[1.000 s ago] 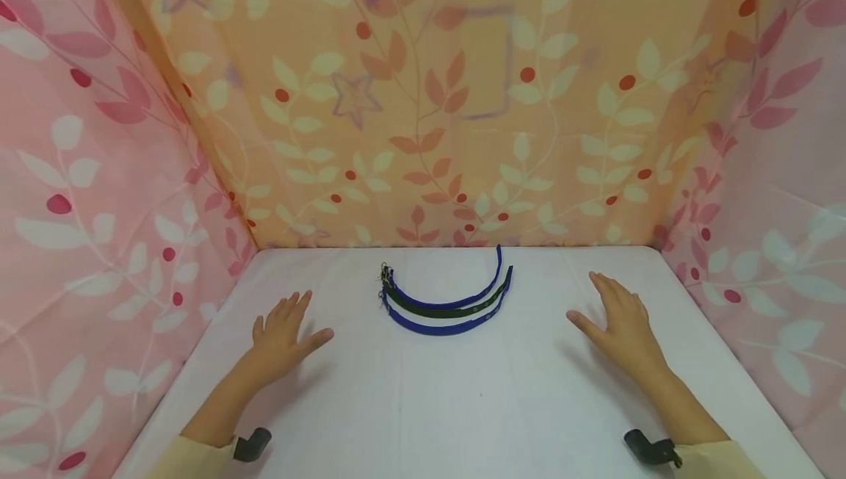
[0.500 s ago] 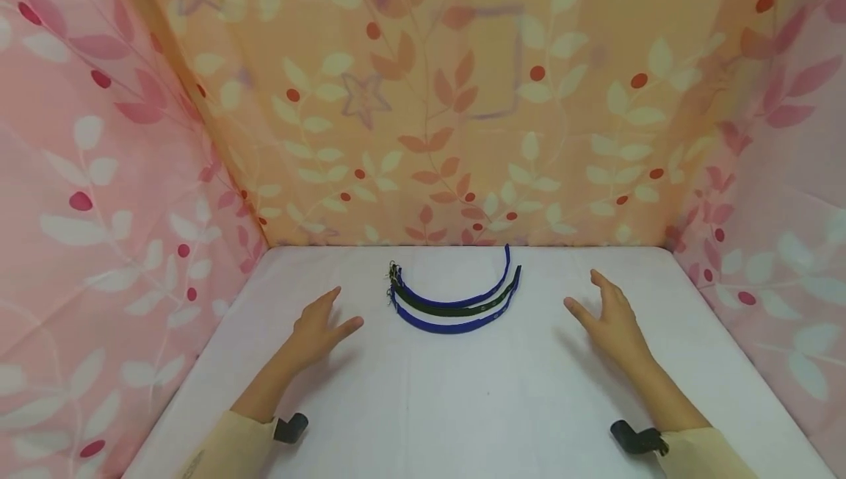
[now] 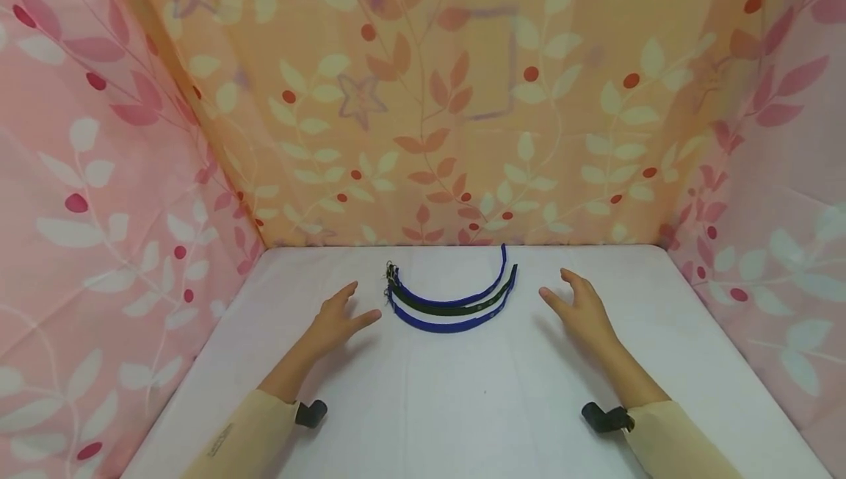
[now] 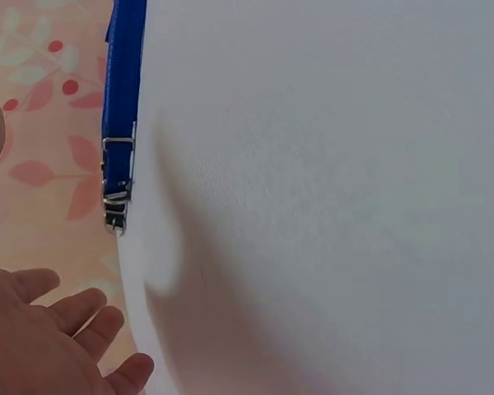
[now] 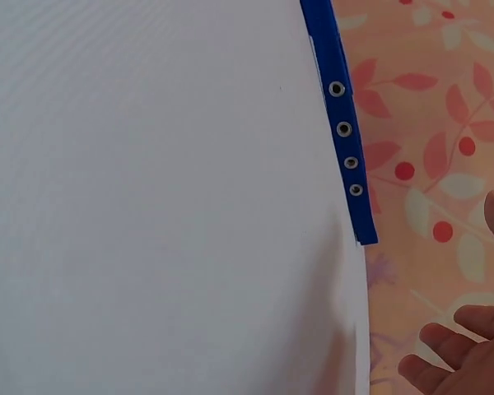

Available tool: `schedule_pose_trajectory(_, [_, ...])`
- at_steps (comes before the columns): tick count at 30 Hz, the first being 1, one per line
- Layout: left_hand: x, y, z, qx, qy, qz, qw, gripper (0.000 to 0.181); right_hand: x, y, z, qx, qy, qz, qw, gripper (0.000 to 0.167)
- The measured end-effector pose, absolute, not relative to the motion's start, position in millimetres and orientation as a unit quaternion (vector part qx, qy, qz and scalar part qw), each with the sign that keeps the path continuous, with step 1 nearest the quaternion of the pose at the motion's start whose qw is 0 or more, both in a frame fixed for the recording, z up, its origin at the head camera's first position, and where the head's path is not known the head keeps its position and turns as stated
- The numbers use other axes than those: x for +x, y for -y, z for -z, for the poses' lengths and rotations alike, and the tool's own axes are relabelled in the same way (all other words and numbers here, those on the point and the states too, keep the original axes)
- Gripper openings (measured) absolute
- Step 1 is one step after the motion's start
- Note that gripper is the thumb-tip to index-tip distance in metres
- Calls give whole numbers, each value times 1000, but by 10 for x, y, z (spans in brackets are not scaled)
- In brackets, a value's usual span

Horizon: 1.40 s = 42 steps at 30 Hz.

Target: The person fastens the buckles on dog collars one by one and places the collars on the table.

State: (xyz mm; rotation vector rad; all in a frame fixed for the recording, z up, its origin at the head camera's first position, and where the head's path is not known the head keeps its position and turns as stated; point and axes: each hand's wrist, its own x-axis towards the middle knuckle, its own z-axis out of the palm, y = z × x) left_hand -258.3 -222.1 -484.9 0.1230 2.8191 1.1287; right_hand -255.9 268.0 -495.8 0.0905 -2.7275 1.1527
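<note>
white tabletop [image 3: 449,398], two blue straps [image 3: 443,328], dark green strap [image 3: 441,311] between them

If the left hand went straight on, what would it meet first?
Probably the metal buckles on the straps; the left hand could pass above them, since its height is unclear.

The big white table [image 3: 449,391] is under the left hand [image 3: 335,323] and the right hand [image 3: 584,317]. Ahead of them is an orange wall [image 3: 476,170] with leaves and red dots. One pink wall [image 3: 132,273] is left of the hands, and another pink wall [image 3: 786,244] is on their right.
</note>
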Motion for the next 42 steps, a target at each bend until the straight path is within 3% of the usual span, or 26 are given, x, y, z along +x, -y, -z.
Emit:
schedule_pose_trajectory(15, [-2903, 1971, 4812, 50, -925, -369, 76, 90, -2874, -2382, 4993, 39, 914, -398, 60, 80])
schedule_pose_trajectory(23, [-3037, 1941, 4912, 60, -935, -344, 65, 81, -3009, -2334, 5043, 58, 916, -393, 65, 74])
schedule_pose_trajectory(42, [-3191, 1847, 5019, 55, -950, -303, 54, 68, -3284, -2284, 5182, 79, 945, -310, 64, 80])
